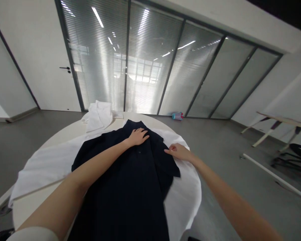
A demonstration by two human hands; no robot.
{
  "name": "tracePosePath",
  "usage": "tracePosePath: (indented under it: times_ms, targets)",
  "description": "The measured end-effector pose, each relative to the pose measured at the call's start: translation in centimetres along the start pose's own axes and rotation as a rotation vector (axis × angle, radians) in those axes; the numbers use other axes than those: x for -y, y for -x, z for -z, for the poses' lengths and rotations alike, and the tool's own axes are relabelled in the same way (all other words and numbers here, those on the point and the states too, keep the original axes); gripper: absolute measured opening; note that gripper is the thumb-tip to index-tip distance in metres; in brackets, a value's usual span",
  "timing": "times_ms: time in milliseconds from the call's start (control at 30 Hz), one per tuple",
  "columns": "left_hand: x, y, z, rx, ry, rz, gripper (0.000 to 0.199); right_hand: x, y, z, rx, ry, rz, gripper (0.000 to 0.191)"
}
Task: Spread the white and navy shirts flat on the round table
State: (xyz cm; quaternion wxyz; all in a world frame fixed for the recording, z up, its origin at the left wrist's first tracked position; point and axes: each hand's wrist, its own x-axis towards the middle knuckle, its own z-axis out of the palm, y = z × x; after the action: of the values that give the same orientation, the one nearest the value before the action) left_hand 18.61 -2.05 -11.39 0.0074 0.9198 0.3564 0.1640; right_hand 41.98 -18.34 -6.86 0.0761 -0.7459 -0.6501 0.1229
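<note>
A dark navy garment [130, 187] with a collar and short sleeves lies spread over white cloth [50, 160] on a round white table [22, 207]. My left hand [137, 136] rests on its upper part, just below the collar, with the fingers spread. Beside the sleeve on the right is my right hand [178, 151], its thumb and fingers curled close together at the sleeve's edge. Whether fabric is pinched between them is too small to make out.
A crumpled white cloth [99, 115] lies at the table's far left edge. Beyond stand glass partitions and a door [40, 60]. A blue and pink object [177, 116] is on the floor. At the right are a wooden-topped table [286, 119], a white bar and a dark chair base.
</note>
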Motion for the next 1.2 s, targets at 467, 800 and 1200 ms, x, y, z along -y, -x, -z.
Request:
tracePosePath:
  times_ms: [467,800,1200]
  targets:
    - [-0.5,-3.2,-0.8,-0.046,0.074,0.142,0.046,0.9,6.5,-3.5,-0.423,-0.084,0.254,0.012]
    - [1.1,-8.0,-0.6,0.145,0.162,0.049,0.032,-7.2,1.4,2.3,-0.643,-0.905,-0.224,0.043]
    - [0.5,-8.1,-1.8,-0.082,0.11,0.242,0.037,-11.8,-1.1,-0.8,-0.677,-0.517,-0.346,0.017]
